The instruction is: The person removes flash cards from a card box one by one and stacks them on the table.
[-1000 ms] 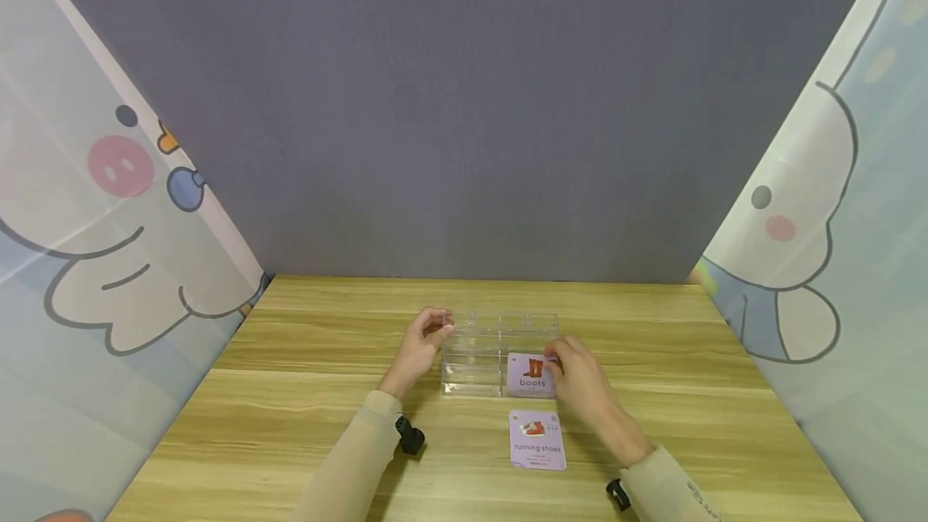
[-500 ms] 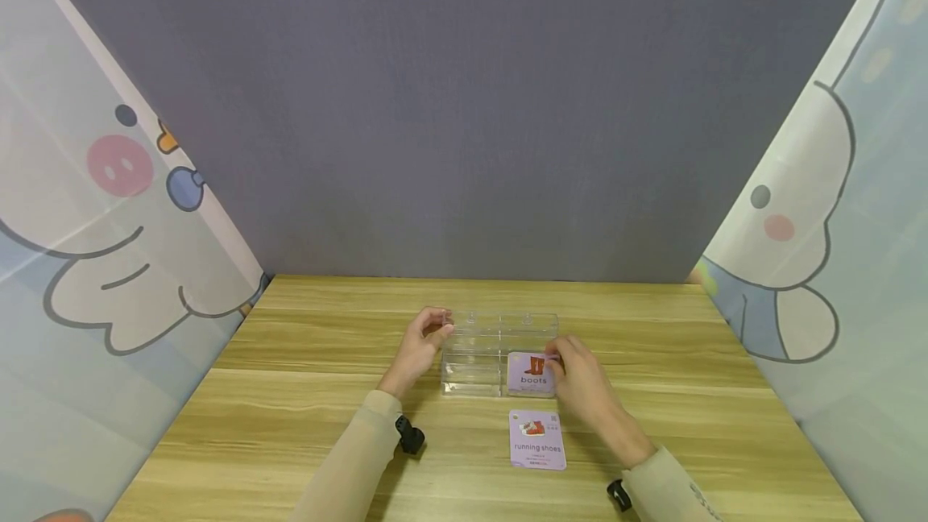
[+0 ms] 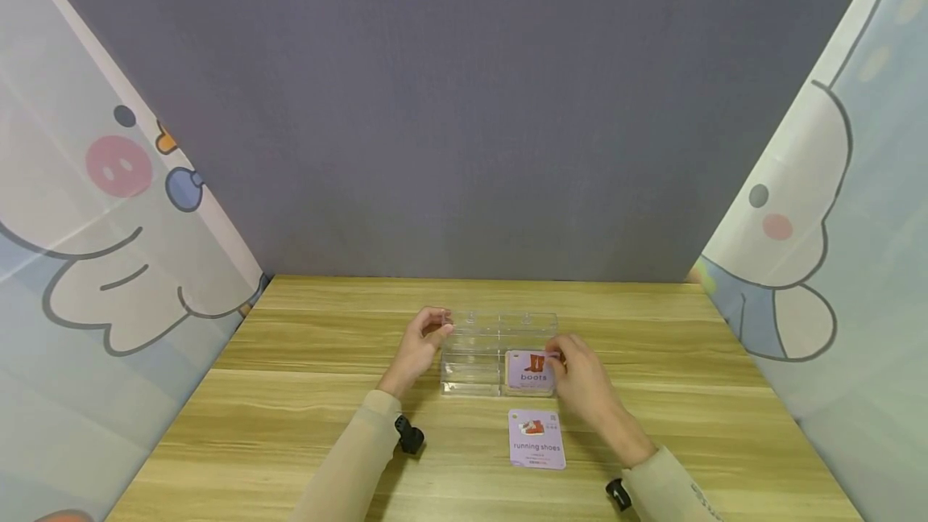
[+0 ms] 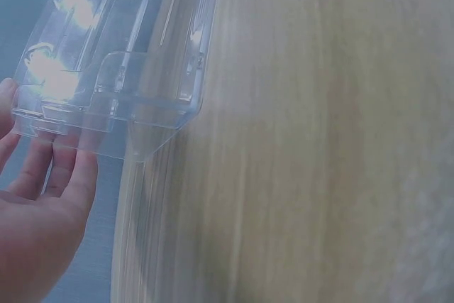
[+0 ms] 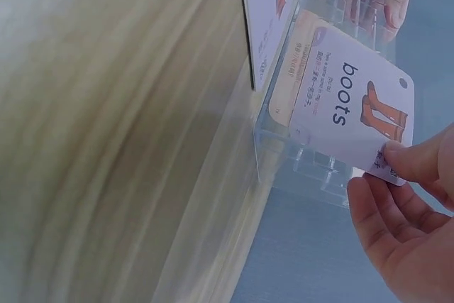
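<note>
The boots card (image 3: 533, 370) sits at the near right compartment of the clear organizer (image 3: 478, 353), pinched at its far right corner by the right hand (image 3: 580, 381), seemingly partway in. The left hand (image 3: 423, 345) rests straight fingers against the organizer's left end. A running shoes card (image 3: 537, 439) waits on the desk (image 3: 304, 393), near side.

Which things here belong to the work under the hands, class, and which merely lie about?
In the work:
- boots card, pinched by the right hand
- clear organiser, steadied by the left hand

Lying about:
- running shoes card on the wooden table
- cartoon curtains
</note>
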A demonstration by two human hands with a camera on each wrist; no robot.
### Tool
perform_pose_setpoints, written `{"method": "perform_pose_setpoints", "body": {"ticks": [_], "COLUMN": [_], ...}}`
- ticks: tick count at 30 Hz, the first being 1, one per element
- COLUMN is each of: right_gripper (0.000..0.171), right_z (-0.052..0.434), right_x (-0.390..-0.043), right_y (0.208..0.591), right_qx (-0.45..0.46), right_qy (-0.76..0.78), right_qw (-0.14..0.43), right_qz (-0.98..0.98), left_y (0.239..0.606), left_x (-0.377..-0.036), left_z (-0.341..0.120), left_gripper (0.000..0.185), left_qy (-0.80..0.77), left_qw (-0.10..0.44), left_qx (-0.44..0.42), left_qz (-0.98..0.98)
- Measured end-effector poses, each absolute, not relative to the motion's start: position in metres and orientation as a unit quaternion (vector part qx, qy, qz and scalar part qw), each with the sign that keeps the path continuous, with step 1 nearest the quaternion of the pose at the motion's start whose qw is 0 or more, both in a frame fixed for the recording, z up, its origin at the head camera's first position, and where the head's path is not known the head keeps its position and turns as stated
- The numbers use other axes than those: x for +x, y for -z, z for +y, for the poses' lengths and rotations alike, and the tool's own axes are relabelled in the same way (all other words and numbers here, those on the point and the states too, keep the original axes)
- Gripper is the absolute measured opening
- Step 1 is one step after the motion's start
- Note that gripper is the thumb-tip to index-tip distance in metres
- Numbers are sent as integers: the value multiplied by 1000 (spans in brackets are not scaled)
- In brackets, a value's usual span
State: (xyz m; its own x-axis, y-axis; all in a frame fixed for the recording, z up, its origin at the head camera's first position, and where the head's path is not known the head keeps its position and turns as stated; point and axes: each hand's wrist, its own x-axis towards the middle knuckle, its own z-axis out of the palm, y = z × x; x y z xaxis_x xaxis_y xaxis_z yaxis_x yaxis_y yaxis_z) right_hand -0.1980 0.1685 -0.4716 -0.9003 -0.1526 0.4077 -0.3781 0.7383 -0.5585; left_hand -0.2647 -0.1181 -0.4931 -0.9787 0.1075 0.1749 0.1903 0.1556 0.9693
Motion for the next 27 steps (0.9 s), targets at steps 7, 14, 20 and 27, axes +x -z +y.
{"method": "perform_pose_setpoints", "body": {"ticks": [7,14,20,27], "right_gripper": [21,19,20,21], "right_z": [169,169,169,169], "right_x": [-198,-197,-198,-199], "right_y": [468,466,467,465], "right_qx": [146,141,142,151], "right_qy": [-338,-364,-377,-376], "right_qw": [170,159,155,185], "right_qz": [-914,-907,-902,-895], "left_y": [472,468,471,475], "left_x": [-250,-248,-250,-251], "left_z": [-118,-120,-121,-118], "left_gripper": [25,28,27,25], "left_qy": [638,639,642,644], "left_qw": [36,16,17,30], "left_qx": [-116,-121,-124,-111], "left_qz": [-761,-759,-757,-757]}}
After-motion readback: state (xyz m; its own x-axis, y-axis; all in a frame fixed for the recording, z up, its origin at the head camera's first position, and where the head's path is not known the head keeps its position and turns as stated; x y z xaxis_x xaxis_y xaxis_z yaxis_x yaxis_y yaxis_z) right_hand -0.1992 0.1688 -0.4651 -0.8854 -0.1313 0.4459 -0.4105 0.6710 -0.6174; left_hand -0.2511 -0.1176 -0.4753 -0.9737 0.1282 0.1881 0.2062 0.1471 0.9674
